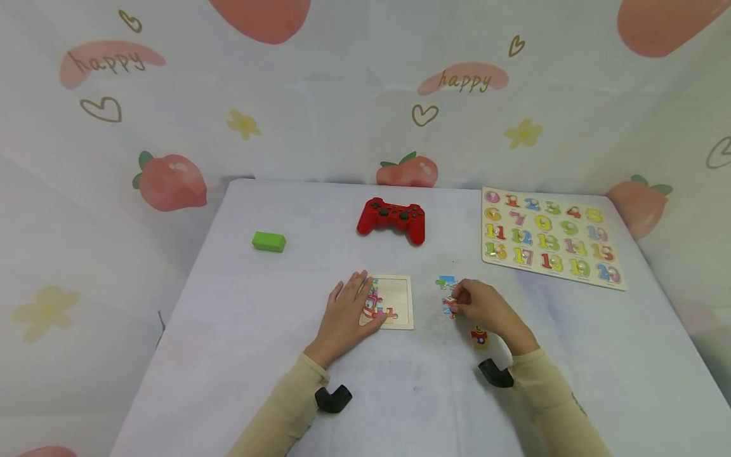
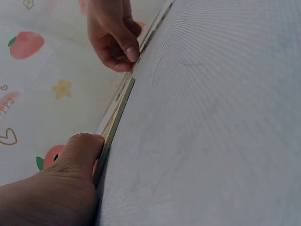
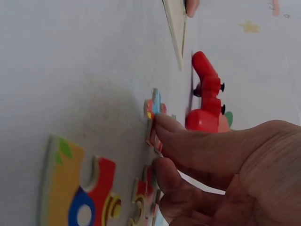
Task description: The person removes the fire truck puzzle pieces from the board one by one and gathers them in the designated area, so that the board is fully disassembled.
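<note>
My left hand (image 1: 345, 314) lies with fingers extended over the left part of a square wooden puzzle board (image 1: 403, 295), its thumb along the lower edge. A few colourful pieces (image 1: 371, 304) sit in the board's left side and bottom, partly covered by that hand. To the right of the board, my right hand (image 1: 485, 304) pinches a small red and blue jigsaw piece (image 3: 155, 113) between thumb and fingers, close over the table. Beside it lie a blue and green piece (image 1: 447, 281) and a yellow, red and blue piece (image 3: 70, 188).
A red game controller (image 1: 393, 219) lies behind the puzzle board. At the left is a green block (image 1: 269, 242). A wooden number board (image 1: 551, 238) lies at the back right. A white cloth (image 1: 228, 343) covers the table, and a patterned curtain (image 1: 342, 95) hangs behind it.
</note>
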`<move>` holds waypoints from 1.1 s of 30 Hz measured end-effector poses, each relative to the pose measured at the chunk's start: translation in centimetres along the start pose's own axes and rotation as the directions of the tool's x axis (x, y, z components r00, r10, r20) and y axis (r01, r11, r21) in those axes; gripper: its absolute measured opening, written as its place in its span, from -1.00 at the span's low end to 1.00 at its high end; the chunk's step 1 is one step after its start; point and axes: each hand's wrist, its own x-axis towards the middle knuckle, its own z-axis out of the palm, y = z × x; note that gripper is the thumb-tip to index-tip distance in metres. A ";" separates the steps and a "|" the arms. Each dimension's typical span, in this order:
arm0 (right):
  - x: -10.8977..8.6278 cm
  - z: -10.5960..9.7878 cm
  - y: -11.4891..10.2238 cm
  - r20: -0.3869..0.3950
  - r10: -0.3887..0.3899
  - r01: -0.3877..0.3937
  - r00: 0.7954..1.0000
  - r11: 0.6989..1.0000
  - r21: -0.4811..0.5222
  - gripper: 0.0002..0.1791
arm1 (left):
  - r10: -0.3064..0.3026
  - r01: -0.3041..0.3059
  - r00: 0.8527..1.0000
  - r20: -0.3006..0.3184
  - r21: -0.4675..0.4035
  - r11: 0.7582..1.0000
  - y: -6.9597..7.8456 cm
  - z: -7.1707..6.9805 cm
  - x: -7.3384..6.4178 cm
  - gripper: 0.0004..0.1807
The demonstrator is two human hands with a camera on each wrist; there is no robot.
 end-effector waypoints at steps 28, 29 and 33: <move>0.9 5.9 -7.2 -0.061 -0.150 0.149 0.987 0.989 -0.022 -0.80 | 0.061 -0.061 0.998 -0.024 0.000 0.998 -1.1 -0.2 0.2 -0.23; 0.9 6.2 -7.5 -0.068 -0.158 0.157 0.985 0.987 -0.027 -0.79 | 0.067 -0.067 0.998 -0.016 -0.003 0.998 -1.3 -0.2 0.2 -0.23; 0.8 7.1 -8.2 -0.084 -0.154 0.150 0.985 0.988 -0.044 -0.76 | 0.097 -0.096 0.995 0.013 -0.040 0.995 -1.7 -0.4 0.1 -0.25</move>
